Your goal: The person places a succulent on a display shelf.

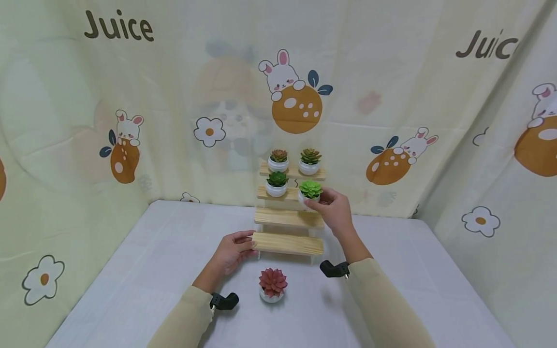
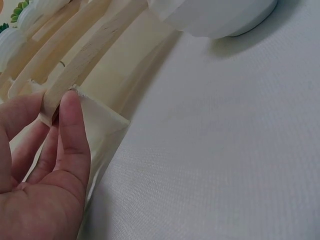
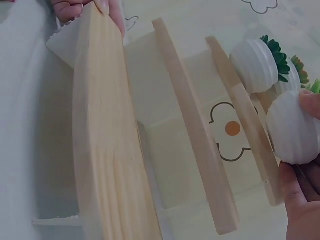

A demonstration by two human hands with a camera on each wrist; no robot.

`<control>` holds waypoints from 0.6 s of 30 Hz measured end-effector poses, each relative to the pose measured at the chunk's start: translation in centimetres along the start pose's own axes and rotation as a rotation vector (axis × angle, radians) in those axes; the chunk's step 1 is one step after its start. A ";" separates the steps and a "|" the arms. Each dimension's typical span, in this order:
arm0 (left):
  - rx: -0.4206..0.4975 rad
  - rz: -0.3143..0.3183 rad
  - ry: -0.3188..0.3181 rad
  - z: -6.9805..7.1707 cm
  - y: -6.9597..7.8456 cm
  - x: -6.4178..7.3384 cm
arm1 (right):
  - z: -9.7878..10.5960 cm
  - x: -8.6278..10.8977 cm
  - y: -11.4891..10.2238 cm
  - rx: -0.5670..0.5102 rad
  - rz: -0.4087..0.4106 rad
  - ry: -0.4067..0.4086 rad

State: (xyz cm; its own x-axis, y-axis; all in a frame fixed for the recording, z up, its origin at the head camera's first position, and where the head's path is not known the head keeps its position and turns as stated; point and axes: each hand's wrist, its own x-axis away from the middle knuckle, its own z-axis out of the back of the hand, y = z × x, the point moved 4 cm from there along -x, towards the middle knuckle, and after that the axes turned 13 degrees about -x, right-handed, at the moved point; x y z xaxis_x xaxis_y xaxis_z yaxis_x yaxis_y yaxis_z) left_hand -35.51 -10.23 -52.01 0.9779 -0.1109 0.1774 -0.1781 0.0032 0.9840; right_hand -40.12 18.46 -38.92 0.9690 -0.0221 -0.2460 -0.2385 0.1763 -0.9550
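A stepped wooden display stand (image 1: 289,243) with slatted shelves stands on the table. My right hand (image 1: 335,209) grips the white pot of a bright green succulent (image 1: 311,189) at the right side of the second shelf from the top. In the right wrist view that pot (image 3: 292,127) sits between thumb and fingers, close against the slat. My left hand (image 1: 232,250) pinches the left end of the lowest slat (image 2: 75,70). A dark green succulent (image 1: 276,183) stands left on the second shelf. Two more succulents, one reddish-brown (image 1: 278,160) and one green-brown (image 1: 310,161), occupy the top shelf.
A red succulent (image 1: 272,285) in a white pot stands on the white tablecloth (image 1: 174,251) in front of the stand, between the forearms. A printed curtain (image 1: 243,87) hangs directly behind the stand and along both sides.
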 end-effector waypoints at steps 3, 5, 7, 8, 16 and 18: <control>0.000 -0.005 0.003 0.0 0.0 0.0 | -0.1 -0.5 -0.1 -0.026 0.012 0.012; -0.001 -0.006 0.003 0.0 -0.1 0.0 | -0.2 -0.8 -0.1 -0.050 0.017 0.018; -0.002 -0.003 0.002 0.0 -0.1 0.1 | -0.3 -1.0 -0.2 -0.059 0.019 0.023; -0.004 -0.006 0.001 0.1 -0.1 0.1 | -0.3 -1.1 -0.3 -0.060 0.020 0.025; 0.001 -0.010 0.000 0.1 0.0 0.1 | -0.7 -1.6 -0.5 -0.036 0.011 0.049; 0.000 -0.009 -0.001 0.1 0.0 0.1 | -0.7 -1.7 -0.4 -0.030 0.007 0.055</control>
State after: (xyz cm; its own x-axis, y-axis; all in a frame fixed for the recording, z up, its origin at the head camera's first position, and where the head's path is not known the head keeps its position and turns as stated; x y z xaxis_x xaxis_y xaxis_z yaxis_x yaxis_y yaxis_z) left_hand -35.44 -10.31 -52.05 0.9794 -0.1114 0.1687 -0.1695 0.0025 0.9855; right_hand -41.71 17.72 -38.21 0.9625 -0.0747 -0.2607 -0.2480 0.1468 -0.9576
